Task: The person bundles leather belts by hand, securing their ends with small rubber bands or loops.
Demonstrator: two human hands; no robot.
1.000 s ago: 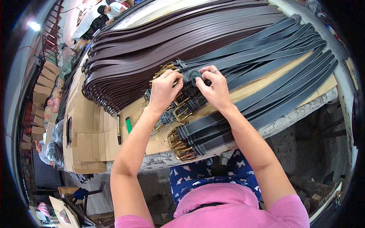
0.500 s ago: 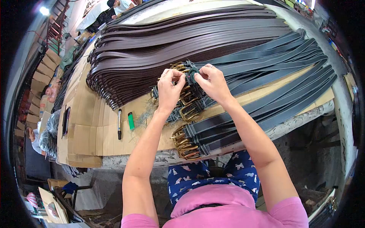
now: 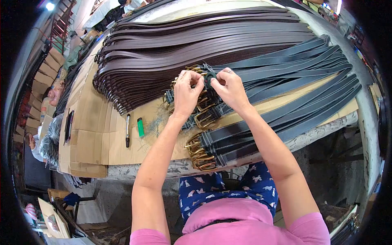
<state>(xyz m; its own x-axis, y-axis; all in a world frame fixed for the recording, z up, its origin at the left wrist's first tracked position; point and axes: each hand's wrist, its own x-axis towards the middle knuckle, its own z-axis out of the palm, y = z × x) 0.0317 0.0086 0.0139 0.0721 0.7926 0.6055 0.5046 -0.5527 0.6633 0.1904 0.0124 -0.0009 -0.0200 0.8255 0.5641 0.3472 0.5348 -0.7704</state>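
My left hand (image 3: 188,93) is closed in a pinch over the belt buckles; what sits between thumb and fingertip is too small to make out. Close beside it, my right hand (image 3: 231,89) grips a small dark ring-shaped tool (image 3: 210,77) between thumb and fingers. Below both hands lies a pile of black stitched belts (image 3: 277,61) with brass-coloured buckles (image 3: 204,119), partly covered by my fingers. Loose thread ends (image 3: 156,124) stick out around the buckles and lie on the cardboard. A second bundle of black belts (image 3: 241,145) rests nearer to me, its buckles at the left.
Stacked dark brown belts (image 3: 171,53) fill the far side of the table. On the cardboard (image 3: 92,139) lie a marker pen (image 3: 128,130), a green lighter (image 3: 141,128) and a dark flat object (image 3: 69,125). A person (image 3: 124,7) is at the far end, another at the left edge.
My left hand has shifted slightly right, closer to my right hand. The right hand keeps its grip on the dark tool. The whole view has tilted a little.
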